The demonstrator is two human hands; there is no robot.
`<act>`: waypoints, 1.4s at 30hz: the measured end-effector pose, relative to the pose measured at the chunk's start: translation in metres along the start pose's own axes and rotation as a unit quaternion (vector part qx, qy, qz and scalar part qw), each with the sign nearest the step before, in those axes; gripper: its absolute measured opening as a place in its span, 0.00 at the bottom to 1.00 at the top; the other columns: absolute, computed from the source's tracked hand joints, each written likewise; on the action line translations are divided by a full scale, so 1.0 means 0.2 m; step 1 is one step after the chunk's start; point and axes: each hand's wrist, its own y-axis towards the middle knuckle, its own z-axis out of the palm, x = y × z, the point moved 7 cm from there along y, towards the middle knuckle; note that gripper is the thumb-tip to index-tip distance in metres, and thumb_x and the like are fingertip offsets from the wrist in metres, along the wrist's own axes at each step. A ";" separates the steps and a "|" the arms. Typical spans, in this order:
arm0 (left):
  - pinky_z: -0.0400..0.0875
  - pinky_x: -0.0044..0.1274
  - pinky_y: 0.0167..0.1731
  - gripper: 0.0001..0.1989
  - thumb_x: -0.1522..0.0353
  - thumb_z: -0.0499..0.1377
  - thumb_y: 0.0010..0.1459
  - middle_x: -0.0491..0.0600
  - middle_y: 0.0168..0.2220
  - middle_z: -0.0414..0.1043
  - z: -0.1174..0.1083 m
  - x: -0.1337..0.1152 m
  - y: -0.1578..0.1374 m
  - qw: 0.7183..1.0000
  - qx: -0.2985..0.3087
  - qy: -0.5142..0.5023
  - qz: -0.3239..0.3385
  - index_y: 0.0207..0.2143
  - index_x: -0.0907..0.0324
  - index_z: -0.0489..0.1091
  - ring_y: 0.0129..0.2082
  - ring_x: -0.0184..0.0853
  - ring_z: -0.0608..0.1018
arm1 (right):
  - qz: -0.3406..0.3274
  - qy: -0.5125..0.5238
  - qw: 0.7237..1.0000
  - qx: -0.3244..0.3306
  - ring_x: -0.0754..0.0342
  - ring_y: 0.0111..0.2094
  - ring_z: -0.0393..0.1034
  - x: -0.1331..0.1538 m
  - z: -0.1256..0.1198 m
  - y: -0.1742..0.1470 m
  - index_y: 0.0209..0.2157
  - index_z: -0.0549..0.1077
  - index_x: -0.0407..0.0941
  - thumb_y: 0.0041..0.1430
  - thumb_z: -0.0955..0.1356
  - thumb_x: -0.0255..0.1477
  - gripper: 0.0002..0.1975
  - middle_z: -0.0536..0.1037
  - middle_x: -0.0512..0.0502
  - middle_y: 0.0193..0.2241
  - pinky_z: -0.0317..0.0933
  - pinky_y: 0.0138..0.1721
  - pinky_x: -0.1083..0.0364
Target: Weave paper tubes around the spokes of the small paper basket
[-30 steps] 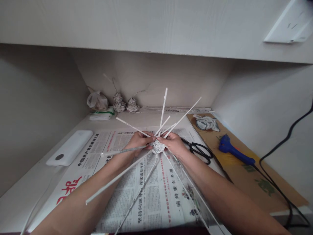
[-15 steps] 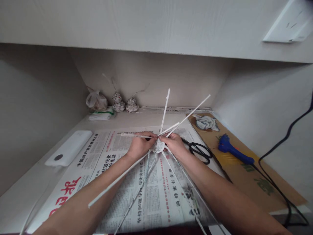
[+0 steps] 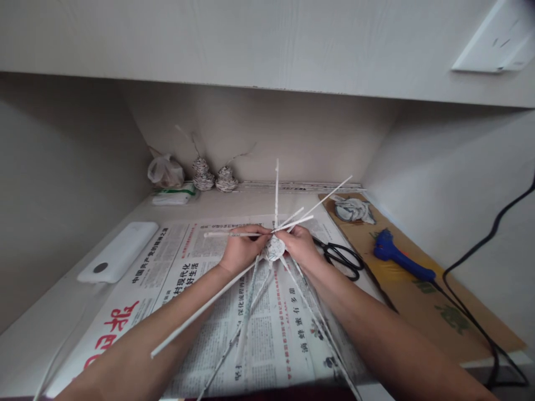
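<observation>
Plastic bag (image 3: 166,171), white wall socket (image 3: 495,42)

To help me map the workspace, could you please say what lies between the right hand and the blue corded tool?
The head view shows black scissors, then the edge of the cardboard, between the right hand and the blue corded tool.

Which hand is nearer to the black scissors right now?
Right. The right hand is just left of the black scissors; the left hand is farther left, across the round paper piece.
</observation>
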 end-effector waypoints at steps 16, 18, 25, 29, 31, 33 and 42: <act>0.74 0.24 0.26 0.13 0.67 0.68 0.48 0.50 0.29 0.82 -0.01 0.08 0.04 0.994 0.039 -0.052 -0.083 0.38 0.61 0.81 0.23 0.33 0.78 | -0.007 -0.032 0.999 0.025 0.57 0.14 0.61 0.02 0.02 -0.02 0.23 0.71 0.45 0.45 0.72 0.38 0.11 0.70 0.54 0.15 0.54 0.16 0.58; 0.69 0.22 0.19 0.18 0.66 0.72 0.40 0.48 0.25 0.79 0.01 0.12 0.05 0.977 0.064 -0.131 -0.155 0.36 0.63 0.81 0.18 0.30 0.73 | -0.013 -0.045 0.999 0.025 0.57 0.15 0.62 0.02 0.02 -0.02 0.24 0.71 0.45 0.45 0.71 0.38 0.11 0.70 0.55 0.15 0.55 0.16 0.58; 0.63 0.19 0.18 0.20 0.64 0.77 0.30 0.47 0.23 0.76 0.02 0.11 0.01 0.940 0.085 -0.200 -0.262 0.28 0.63 0.79 0.18 0.26 0.70 | -0.058 -0.072 0.996 0.017 0.55 0.18 0.66 0.03 0.01 -0.02 0.26 0.74 0.45 0.46 0.70 0.39 0.11 0.73 0.53 0.17 0.58 0.18 0.57; 0.61 0.20 0.17 0.14 0.63 0.74 0.39 0.46 0.20 0.75 0.01 0.12 0.02 0.966 0.091 -0.141 -0.197 0.28 0.61 0.80 0.16 0.27 0.69 | -0.070 -0.071 0.995 0.028 0.53 0.21 0.70 0.03 0.02 -0.02 0.28 0.75 0.44 0.47 0.71 0.39 0.12 0.76 0.51 0.20 0.62 0.21 0.57; 0.61 0.20 0.17 0.14 0.62 0.73 0.41 0.46 0.21 0.75 0.01 0.14 0.03 0.971 0.084 -0.133 -0.182 0.29 0.61 0.80 0.16 0.27 0.69 | -0.065 -0.069 0.995 0.027 0.53 0.21 0.70 0.03 0.02 -0.02 0.29 0.75 0.44 0.47 0.71 0.39 0.13 0.76 0.51 0.20 0.62 0.21 0.57; 0.59 0.20 0.16 0.16 0.61 0.73 0.40 0.47 0.21 0.75 0.01 0.16 0.03 0.968 0.080 -0.146 -0.186 0.30 0.62 0.81 0.16 0.27 0.67 | -0.063 -0.066 0.996 0.021 0.53 0.20 0.70 0.02 0.02 -0.02 0.30 0.75 0.44 0.47 0.71 0.39 0.13 0.75 0.52 0.20 0.62 0.21 0.57; 0.52 0.18 0.13 0.20 0.59 0.76 0.34 0.45 0.16 0.71 0.03 0.08 0.01 0.952 0.056 -0.214 -0.212 0.25 0.65 0.78 0.13 0.23 0.62 | -0.125 -0.115 0.985 0.000 0.54 0.24 0.69 0.02 0.00 0.00 0.30 0.76 0.45 0.50 0.70 0.39 0.12 0.77 0.51 0.22 0.61 0.25 0.57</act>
